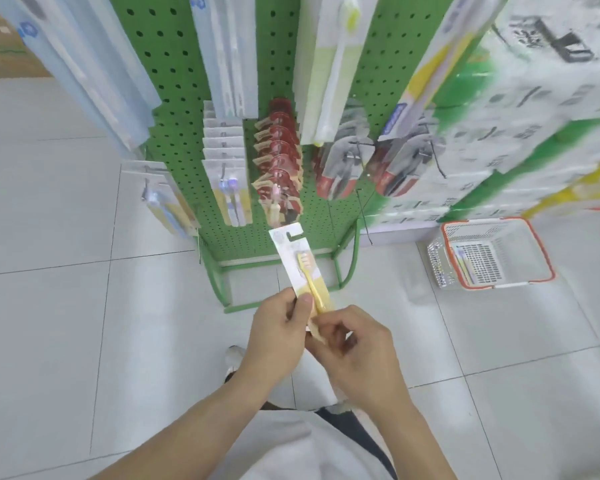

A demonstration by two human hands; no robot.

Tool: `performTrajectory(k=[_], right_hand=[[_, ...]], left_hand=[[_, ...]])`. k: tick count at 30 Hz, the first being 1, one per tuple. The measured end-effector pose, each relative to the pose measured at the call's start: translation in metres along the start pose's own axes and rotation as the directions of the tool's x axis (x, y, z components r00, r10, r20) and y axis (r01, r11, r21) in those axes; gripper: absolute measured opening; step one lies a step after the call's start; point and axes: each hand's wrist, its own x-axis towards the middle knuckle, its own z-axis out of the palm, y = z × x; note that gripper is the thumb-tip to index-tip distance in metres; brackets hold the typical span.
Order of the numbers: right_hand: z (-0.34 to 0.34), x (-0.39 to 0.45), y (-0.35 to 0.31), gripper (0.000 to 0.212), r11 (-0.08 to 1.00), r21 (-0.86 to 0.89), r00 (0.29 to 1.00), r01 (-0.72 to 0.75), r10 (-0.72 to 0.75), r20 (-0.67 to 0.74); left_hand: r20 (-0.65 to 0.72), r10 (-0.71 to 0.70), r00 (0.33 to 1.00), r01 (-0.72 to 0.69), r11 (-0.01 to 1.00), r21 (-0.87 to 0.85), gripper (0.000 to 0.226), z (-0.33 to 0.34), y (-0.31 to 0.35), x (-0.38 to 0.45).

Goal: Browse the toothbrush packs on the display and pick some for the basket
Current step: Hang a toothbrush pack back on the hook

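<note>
You've got pale tiled floor (66, 306) underfoot — grey grout lines crossing it. Stacked white cartons (541, 126) with green and yellow bands on your right, print blurred. Brown cardboard boxes (0, 39) far top left. White shoe (234, 356) below — toe on tile.

A white card pack with a yellow toothbrush (300, 268) tilts up, near a white basket with orange rim (534, 237) on the floor.

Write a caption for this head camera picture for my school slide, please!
Both hands, left hand and right hand, hold a yellow toothbrush pack before the green pegboard display; basket waits on the floor.
</note>
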Motion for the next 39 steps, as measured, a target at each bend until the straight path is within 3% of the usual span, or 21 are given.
performTrajectory(k=[6,11,19,26,39], right_hand=[[-0.110,-0.038,0.063,0.028,0.989,0.004,0.985,-0.147,0.147,-0.092],[-0.202,-0.063,0.123,0.022,0.956,-0.138,0.966,-0.259,0.258,-0.023],[-0.293,-0.061,0.209,0.012,0.891,-0.247,0.924,-0.381,0.376,-0.068],[-0.362,0.024,0.295,0.008,0.843,-0.276,0.887,-0.461,0.449,-0.109],[-0.503,0.220,0.607,0.003,0.825,-0.258,0.862,-0.503,0.500,-0.082]], left_hand=[[0.139,-0.173,0.975,0.193,0.970,-0.148,0.029,0.116,0.008,-0.026],[0.134,-0.277,0.952,0.297,0.940,-0.169,0.029,0.226,0.002,-0.039],[0.130,-0.373,0.919,0.393,0.898,-0.200,0.031,0.357,-0.001,-0.015],[0.105,-0.393,0.914,0.406,0.895,-0.184,0.046,0.485,0.001,0.082],[0.107,-0.344,0.933,0.350,0.935,-0.048,0.019,0.788,-0.047,0.321]])
